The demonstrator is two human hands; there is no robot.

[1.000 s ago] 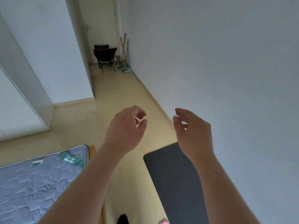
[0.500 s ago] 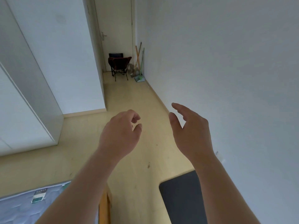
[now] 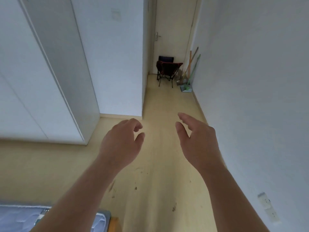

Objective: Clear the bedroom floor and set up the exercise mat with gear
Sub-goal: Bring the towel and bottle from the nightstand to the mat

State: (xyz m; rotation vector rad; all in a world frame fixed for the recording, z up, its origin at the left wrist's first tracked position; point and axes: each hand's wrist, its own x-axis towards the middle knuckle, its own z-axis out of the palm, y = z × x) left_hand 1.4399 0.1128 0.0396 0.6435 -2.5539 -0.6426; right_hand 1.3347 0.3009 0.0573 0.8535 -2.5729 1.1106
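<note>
My left hand and my right hand are both raised in front of me over the pale wooden floor. Each is empty, with fingers loosely curled and apart. The dark exercise mat does not show in this view. No exercise gear is visible near my hands.
A folding camp chair stands at the far end of the hallway before a closed door. Brooms and a dustpan lean on the right wall. White wardrobe doors fill the left. A mattress corner lies at bottom left. A wall socket sits low right.
The view has lifted and swung toward the hallway; the dark mat has dropped out of sight at the bottom. My right hand's fingers have spread a little. Both hands stay empty.
</note>
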